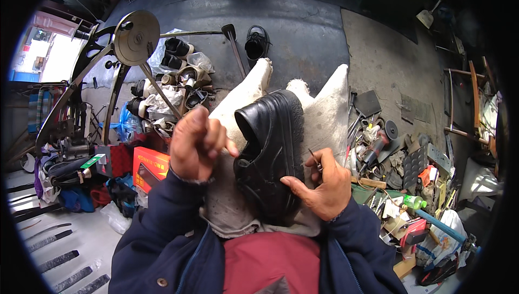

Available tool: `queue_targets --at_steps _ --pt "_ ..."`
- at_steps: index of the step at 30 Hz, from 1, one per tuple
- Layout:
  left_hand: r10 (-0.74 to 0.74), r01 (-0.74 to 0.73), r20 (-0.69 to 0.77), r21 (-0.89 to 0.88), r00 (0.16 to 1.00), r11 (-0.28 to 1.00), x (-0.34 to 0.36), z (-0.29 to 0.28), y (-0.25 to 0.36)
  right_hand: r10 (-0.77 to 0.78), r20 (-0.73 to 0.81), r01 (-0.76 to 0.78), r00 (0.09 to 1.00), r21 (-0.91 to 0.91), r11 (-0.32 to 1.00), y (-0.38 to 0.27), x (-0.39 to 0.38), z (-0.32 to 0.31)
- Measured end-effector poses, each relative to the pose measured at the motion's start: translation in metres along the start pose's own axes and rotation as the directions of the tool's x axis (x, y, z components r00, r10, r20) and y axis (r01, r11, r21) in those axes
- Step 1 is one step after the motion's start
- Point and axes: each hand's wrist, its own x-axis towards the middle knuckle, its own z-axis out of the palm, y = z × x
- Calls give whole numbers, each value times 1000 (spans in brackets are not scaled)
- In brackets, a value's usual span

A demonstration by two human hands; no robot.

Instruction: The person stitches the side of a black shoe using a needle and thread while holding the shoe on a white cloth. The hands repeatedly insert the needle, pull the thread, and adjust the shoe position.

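A black leather shoe (266, 137) lies on its side across a whitish cloth (227, 215) spread over my lap, its opening toward the left. My left hand (199, 142) is raised beside that opening, fingers curled in. Whether it pinches something as fine as a thread cannot be made out. At the shoe's right side is my right hand (324, 183), its thumb against the sole edge. A thin dark pointed tool (313, 157), like a needle or awl, sticks out from its bent fingers.
Another black shoe (256, 44) stands on the floor ahead. A machine with a round metal wheel (136, 38) rises at the left, near a pile of shoes (178, 56). An orange box (148, 168) sits by my left arm. Tools and an angle grinder (378, 145) crowd the right.
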Motion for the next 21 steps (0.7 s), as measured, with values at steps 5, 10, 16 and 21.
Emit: queue_targets --at_steps 5,10,16,21 --pt "293 -267 -414 121 862 956 44 -29 44 28 28 -27 999 -21 999 -1 -1 0" --pt "531 -486 152 658 834 575 -6 31 9 46 44 -49 998 59 997 1 -1 -5" --pt "235 -542 501 823 833 167 -25 72 -25 36 261 -133 965 362 923 -4 -11 -25" --pt "235 -530 486 827 842 188 -20 66 -29 -56 198 -2 979 280 960 -7 -4 -31"
